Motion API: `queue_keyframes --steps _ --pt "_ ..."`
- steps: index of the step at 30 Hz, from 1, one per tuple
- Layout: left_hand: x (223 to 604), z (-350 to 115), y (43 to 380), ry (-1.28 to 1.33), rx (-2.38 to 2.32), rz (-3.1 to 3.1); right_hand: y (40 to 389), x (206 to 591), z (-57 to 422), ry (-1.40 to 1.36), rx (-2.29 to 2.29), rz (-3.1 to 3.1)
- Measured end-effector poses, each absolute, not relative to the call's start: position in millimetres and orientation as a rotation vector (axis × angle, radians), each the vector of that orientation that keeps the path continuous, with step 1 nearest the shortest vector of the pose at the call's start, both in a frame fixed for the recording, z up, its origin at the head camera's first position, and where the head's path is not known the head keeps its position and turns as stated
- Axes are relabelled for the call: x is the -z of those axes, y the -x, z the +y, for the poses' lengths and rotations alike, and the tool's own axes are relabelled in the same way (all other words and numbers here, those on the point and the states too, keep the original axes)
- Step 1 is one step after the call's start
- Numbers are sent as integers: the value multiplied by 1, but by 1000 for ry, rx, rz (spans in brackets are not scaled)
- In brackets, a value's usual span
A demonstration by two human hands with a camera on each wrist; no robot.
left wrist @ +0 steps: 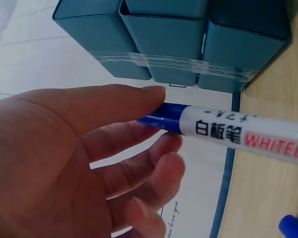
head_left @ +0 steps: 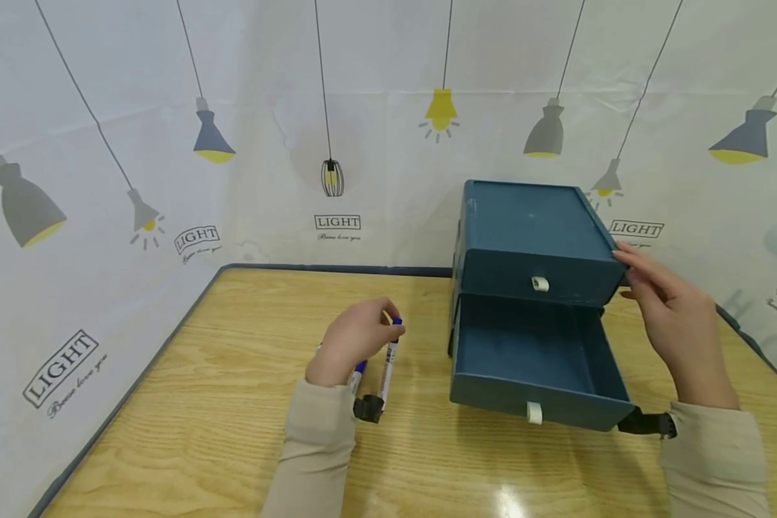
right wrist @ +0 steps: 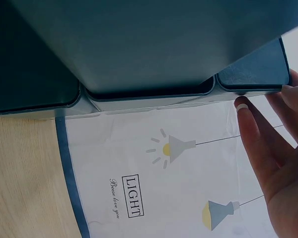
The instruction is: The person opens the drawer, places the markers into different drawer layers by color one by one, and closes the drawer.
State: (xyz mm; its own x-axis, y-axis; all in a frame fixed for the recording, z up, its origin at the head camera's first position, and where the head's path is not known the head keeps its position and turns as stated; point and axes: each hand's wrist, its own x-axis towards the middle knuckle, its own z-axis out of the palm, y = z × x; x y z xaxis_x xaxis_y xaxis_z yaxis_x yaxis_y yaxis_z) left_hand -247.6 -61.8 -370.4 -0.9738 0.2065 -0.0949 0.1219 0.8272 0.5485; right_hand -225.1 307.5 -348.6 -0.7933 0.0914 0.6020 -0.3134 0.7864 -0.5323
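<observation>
My left hand (head_left: 355, 337) pinches a whiteboard marker (left wrist: 213, 126) by its blue end, thumb on one side and fingertips on the other. In the head view this marker (head_left: 389, 367) slants down from the fingertips, left of a dark blue drawer cabinet (head_left: 524, 219). The cabinet's middle drawer (head_left: 492, 392) is pulled out and its visible interior holds nothing. My right hand (head_left: 683, 324) rests its extended fingertips on the upper right edge of the cabinet. In the right wrist view, the fingers (right wrist: 251, 126) lie along the cabinet's side.
A second blue-capped marker (head_left: 359, 370) lies on the wooden table (head_left: 233, 424), partly hidden by my left hand and wrist strap. White pull tabs (head_left: 534, 413) show on the drawer fronts. Behind the table hangs a cloth (head_left: 388, 144) printed with lamps.
</observation>
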Motion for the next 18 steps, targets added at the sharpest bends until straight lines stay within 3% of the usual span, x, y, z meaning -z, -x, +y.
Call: queue_keyframes --steps 18 --pt "356 -60 240 -354 -860 2849 225 348 307 -169 -832 -2339"
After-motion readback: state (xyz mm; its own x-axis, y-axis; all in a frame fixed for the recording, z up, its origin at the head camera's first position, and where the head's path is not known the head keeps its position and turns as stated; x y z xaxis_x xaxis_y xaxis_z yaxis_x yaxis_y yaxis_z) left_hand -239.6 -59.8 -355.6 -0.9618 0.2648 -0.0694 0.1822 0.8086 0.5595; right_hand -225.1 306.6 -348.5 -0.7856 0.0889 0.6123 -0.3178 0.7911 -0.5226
